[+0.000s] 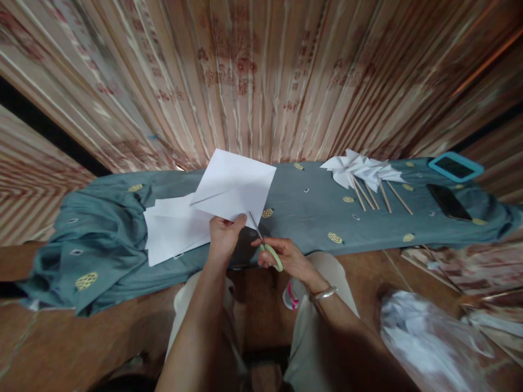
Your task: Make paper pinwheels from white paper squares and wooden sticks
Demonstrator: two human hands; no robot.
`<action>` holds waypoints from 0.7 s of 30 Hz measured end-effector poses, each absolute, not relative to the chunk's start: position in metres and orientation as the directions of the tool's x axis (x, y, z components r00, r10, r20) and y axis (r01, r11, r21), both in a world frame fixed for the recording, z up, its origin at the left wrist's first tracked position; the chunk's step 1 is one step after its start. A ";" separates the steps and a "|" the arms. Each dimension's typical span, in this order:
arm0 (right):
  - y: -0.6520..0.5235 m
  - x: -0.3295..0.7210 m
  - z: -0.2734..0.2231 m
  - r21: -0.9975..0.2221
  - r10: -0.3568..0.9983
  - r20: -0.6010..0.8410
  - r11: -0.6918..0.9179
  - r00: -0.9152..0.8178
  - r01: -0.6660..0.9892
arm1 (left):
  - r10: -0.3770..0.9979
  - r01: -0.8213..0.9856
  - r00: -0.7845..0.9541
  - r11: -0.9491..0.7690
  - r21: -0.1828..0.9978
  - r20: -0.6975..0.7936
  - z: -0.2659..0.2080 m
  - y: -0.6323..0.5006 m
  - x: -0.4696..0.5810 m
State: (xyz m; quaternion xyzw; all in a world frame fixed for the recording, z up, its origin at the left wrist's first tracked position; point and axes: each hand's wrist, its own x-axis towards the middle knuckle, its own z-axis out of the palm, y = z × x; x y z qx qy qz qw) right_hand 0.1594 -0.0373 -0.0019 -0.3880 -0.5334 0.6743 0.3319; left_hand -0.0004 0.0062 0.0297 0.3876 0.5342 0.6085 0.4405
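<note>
The left hand (224, 235) pinches the near edge of a folded white sheet of paper (235, 188), thumb on top, and holds it up above the table (302, 218) so that it tilts away from the person. The right hand (286, 257) is closed around the pale green handles of a pair of scissors (265, 245); the thin blades point up and to the left, with their tips at the lower right edge of the held sheet — whether they already bite into the paper cannot be told. A metal bangle (323, 294) sits on the right wrist. Under the raised sheet, a loose stack of white paper (174, 231) lies on the grey-blue cloth (102, 239) that covers the table. Further right on the cloth lie several white paper pinwheels (362, 169) on wooden sticks, side by side, and beyond them a dark phone (448, 201) and a tablet in a turquoise case (455, 166).
</note>
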 end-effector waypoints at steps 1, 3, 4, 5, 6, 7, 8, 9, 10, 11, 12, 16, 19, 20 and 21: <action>-0.037 0.160 -0.002 -0.976 0.861 -0.170 -0.213 -0.479 -0.036 | 0.951 -0.125 -0.310 -0.041 0.991 0.001 0.029 0.006 0.000; -0.037 0.160 -0.002 -0.976 0.860 -0.169 -0.214 -0.482 -0.040 | 0.951 -0.132 -0.309 -0.042 0.990 -0.001 0.028 0.006 -0.001; -0.037 0.160 -0.002 -0.976 0.859 -0.167 -0.214 -0.484 -0.042 | 0.951 -0.133 -0.308 -0.042 0.990 -0.001 0.028 0.007 0.000; -0.037 0.160 -0.002 -0.976 0.859 -0.165 -0.212 -0.485 -0.044 | 0.951 -0.133 -0.308 -0.043 0.990 0.000 0.027 0.007 0.000; -0.037 0.160 -0.002 -0.976 0.859 -0.164 -0.212 -0.484 -0.045 | 0.951 -0.131 -0.309 -0.043 0.990 0.001 0.027 0.007 -0.001; -0.037 0.160 -0.002 -0.976 0.861 -0.165 -0.213 -0.482 -0.045 | 0.951 -0.128 -0.309 -0.043 0.991 0.001 0.027 0.007 -0.001; -0.037 0.160 -0.001 -0.975 0.862 -0.169 -0.216 -0.479 -0.045 | 0.952 -0.124 -0.307 -0.042 0.991 0.002 0.027 0.007 -0.001; -0.037 0.159 -0.001 -0.974 0.862 -0.174 -0.222 -0.476 -0.045 | 0.952 -0.119 -0.305 -0.042 0.992 0.004 0.027 0.007 -0.001; -0.038 0.159 -0.001 -0.973 0.862 -0.180 -0.228 -0.474 -0.045 | 0.953 -0.115 -0.303 -0.043 0.992 0.006 0.027 0.007 -0.001; -0.038 0.159 -0.001 -0.971 0.862 -0.185 -0.233 -0.472 -0.046 | 0.954 -0.111 -0.301 -0.043 0.993 0.008 0.027 0.007 -0.001; -0.037 0.159 0.000 -0.970 0.862 -0.189 -0.237 -0.470 -0.045 | 0.954 -0.107 -0.298 -0.043 0.993 0.009 0.028 0.007 -0.001; -0.037 0.158 0.002 -0.971 0.863 -0.197 -0.238 -0.466 -0.030 | 0.953 -0.094 -0.303 -0.041 0.995 0.010 0.028 0.006 -0.001; -0.037 0.158 0.004 -0.970 0.862 -0.204 -0.244 -0.464 -0.027 | 0.950 -0.081 -0.311 -0.039 0.996 0.012 0.027 0.006 -0.002; -0.037 0.158 0.004 -0.969 0.862 -0.207 -0.247 -0.463 -0.027 | 0.951 -0.081 -0.309 -0.037 0.996 0.010 0.026 0.006 -0.002; -0.037 0.158 0.004 -0.968 0.862 -0.211 -0.251 -0.462 -0.026 | 0.952 -0.086 -0.306 -0.038 0.996 0.010 0.026 0.007 -0.002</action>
